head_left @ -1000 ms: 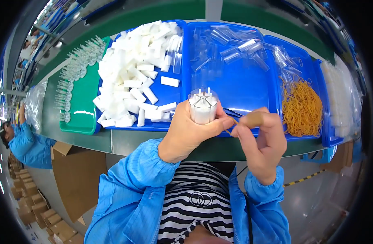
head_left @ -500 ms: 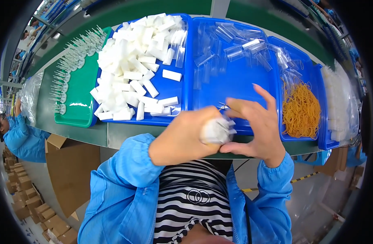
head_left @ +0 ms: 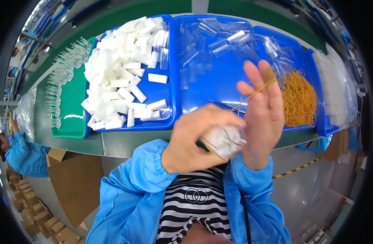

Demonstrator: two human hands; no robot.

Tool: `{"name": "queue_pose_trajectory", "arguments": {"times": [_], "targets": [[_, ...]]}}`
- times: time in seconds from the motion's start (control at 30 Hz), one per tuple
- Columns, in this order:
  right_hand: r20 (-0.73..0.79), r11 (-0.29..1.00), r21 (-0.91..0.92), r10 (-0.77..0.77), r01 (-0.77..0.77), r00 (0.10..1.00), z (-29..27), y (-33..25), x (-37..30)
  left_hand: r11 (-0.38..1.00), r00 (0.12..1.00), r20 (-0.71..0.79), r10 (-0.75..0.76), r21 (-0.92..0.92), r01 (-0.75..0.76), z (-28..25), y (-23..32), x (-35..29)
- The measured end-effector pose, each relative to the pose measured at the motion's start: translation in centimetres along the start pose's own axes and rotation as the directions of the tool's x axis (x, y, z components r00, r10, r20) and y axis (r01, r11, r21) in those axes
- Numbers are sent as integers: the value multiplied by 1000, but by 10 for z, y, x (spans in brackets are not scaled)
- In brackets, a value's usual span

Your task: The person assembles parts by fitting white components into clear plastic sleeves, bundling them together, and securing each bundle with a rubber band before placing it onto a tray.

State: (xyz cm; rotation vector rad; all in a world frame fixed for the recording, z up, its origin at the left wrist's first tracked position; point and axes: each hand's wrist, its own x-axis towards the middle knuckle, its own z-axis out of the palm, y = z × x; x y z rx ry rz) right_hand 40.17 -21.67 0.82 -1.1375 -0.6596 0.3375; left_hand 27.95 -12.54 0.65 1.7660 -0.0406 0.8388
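My left hand [head_left: 196,138] is closed around a bundle of whitish, slender pieces [head_left: 225,141] with pale tips, blurred by motion. Beside it, my right hand [head_left: 263,110] is raised, its fingers straight and a yellow rubber band [head_left: 257,91] hooked around them. The band stretches down toward the bundle; its lower end is hidden behind my left hand. A thin, dark, pointed tool [head_left: 225,105] shows just above the left fingers; whether it is held or lying in the tray, I cannot make out.
White foam-like blocks [head_left: 125,81] fill a blue tray at left. Clear plastic tubes [head_left: 221,46] lie in the middle tray, yellow rubber bands [head_left: 298,99] in the right one. A green tray [head_left: 74,110] holds upright clear-stemmed pieces. A cardboard box [head_left: 76,183] stands below the table edge.
My right hand has lifted and straightened its fingers, and a stretched rubber band now shows on them. My left hand has shifted slightly right with the bundle. The whole view has turned a little.
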Motion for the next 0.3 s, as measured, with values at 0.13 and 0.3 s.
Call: {"name": "queue_pose_trajectory", "arguments": {"times": [0.13, 0.3], "targets": [[171, 985, -137, 130, -107, 977, -11, 9, -3, 995, 994, 48, -94, 27, 93, 7, 0, -13], [494, 993, -119, 35, 27, 869, -31, 12, -1, 894, 894, -33, -446, 36, 447, -8, 4, -10]]}}
